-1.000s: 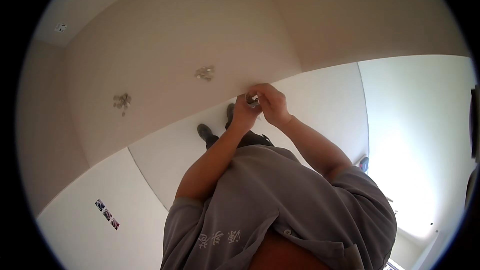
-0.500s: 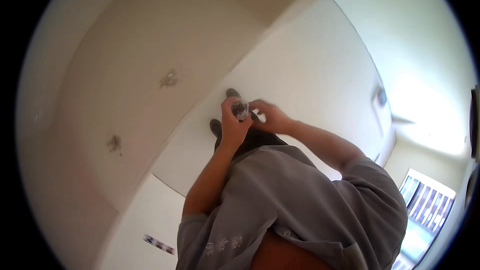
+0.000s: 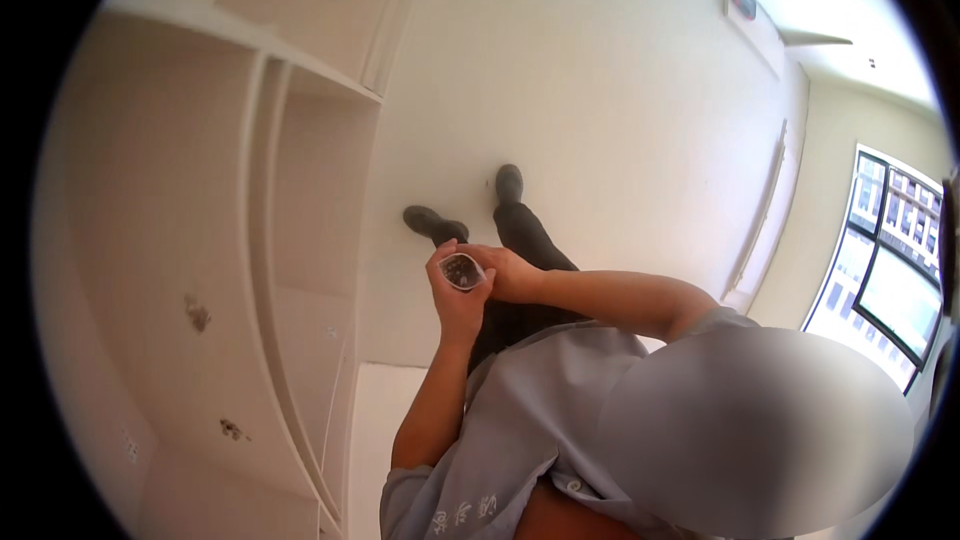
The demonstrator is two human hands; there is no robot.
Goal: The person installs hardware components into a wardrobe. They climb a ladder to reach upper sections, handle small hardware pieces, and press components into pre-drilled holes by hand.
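Observation:
In front of my legs, my left hand [image 3: 461,308] is closed around a small clear plastic bag or cup [image 3: 462,272]; I cannot tell which. Its rounded mouth faces up, and several small dark pieces lie inside, too small to name. My left thumb and fingers curl around its rim. Pressed close on the right side is my right hand [image 3: 515,274], its fingers bent and partly hidden behind the container and the left hand. Whatever the right fingers hold, if anything, does not show.
A large pale cabinet [image 3: 375,102] with open compartments fills the left side. Small metal fittings [image 3: 236,429] sit on its panels. Below are my dark shoes [image 3: 510,183] on a pale floor [image 3: 600,120]. A window [image 3: 880,250] is at the right, and a small dark device [image 3: 741,0] stands at the far right.
The view has turned, showing more cabinet compartments and more of my legs. My right hand has closed in against the container, which now shows its mouth upward. My left hand keeps hold.

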